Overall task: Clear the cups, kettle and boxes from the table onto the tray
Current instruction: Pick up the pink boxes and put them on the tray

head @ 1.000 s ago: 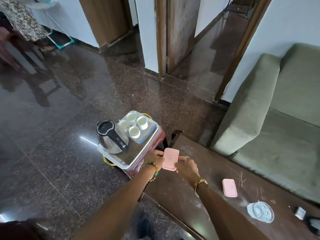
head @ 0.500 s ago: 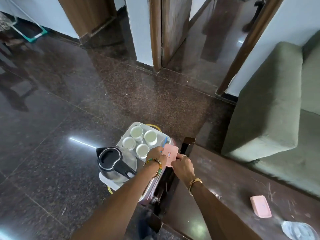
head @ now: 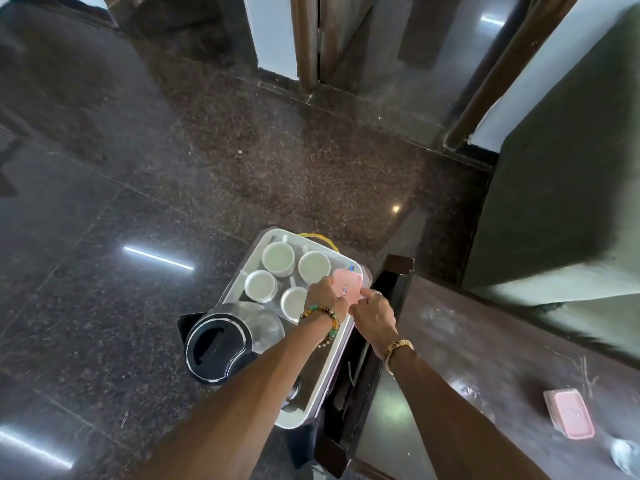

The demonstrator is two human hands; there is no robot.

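Observation:
A white tray (head: 273, 235) stands on a stool beside the dark wooden table (head: 485, 348). It holds several white cups (head: 277, 258) and a steel kettle (head: 221, 344) with a black lid. My left hand (head: 323, 297) and my right hand (head: 375, 311) together hold a pink box (head: 348, 284) over the tray's right edge, next to the cups. A second pink box (head: 569, 412) lies on the table at the far right.
A clear glass item (head: 627, 455) sits at the table's right edge near the second box. A green sofa (head: 568, 188) stands behind the table. Polished dark stone floor surrounds the stool, with door frames at the back.
Both hands have carried the pink box from above the table's end over to the tray's right edge. The view has moved closer and tilted down.

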